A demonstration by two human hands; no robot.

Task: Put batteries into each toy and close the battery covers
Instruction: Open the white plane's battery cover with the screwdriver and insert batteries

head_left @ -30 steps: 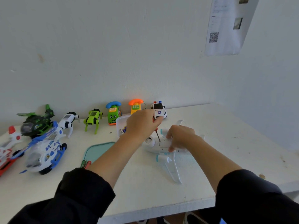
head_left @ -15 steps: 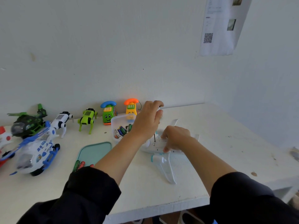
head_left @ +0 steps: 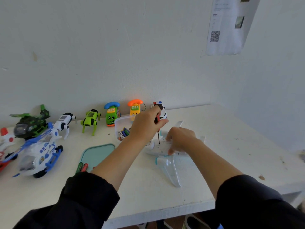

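Along the desk's [head_left: 231, 129] left stand helicopters [head_left: 38, 152], robot dogs [head_left: 90, 119] and toy phones [head_left: 112, 114], beside a teal lid [head_left: 97, 154], spare screwdrivers [head_left: 81, 166] and a tub of batteries [head_left: 123, 132]. Half a second ago the left hand [head_left: 145, 128] was hiding the police car [head_left: 160, 109]; now it sits lower, fingers wrapped round a red-handled screwdriver [head_left: 158, 129] whose tip stands upright on the plane's [head_left: 165, 151] belly. Its cover looks to be getting screwed, so this toy is mid-job, the others waiting. Just right, the right hand [head_left: 179, 139] presses the fuselage down, fingers curled over it. One wing reaches toward the desk's front edge, near but not overhanging; bare room lies farther right.
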